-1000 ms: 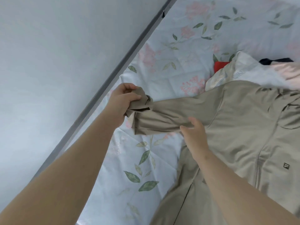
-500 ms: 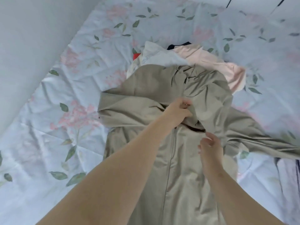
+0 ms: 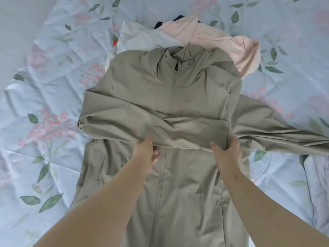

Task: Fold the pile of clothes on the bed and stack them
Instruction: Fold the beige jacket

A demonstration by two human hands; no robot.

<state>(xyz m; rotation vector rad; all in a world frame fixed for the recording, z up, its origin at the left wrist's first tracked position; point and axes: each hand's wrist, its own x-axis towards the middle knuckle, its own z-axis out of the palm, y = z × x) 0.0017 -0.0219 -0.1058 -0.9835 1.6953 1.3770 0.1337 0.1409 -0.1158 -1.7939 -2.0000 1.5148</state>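
Two hands hold a khaki jacket (image 3: 178, 90) that lies front up on the flowered bed (image 3: 44, 97). One folded sleeve (image 3: 142, 125) lies across its chest. The left hand (image 3: 147, 150) has fingers curled under this sleeve's lower edge, and the right hand (image 3: 228, 152) grips the sleeve's end. The other sleeve (image 3: 276, 132) stretches out to the right. Behind the collar lie a pink garment (image 3: 222, 43) and a white garment (image 3: 142, 40).

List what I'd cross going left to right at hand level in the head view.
Floral sheet → bend of the folded sleeve → left hand → right hand → outstretched sleeve.
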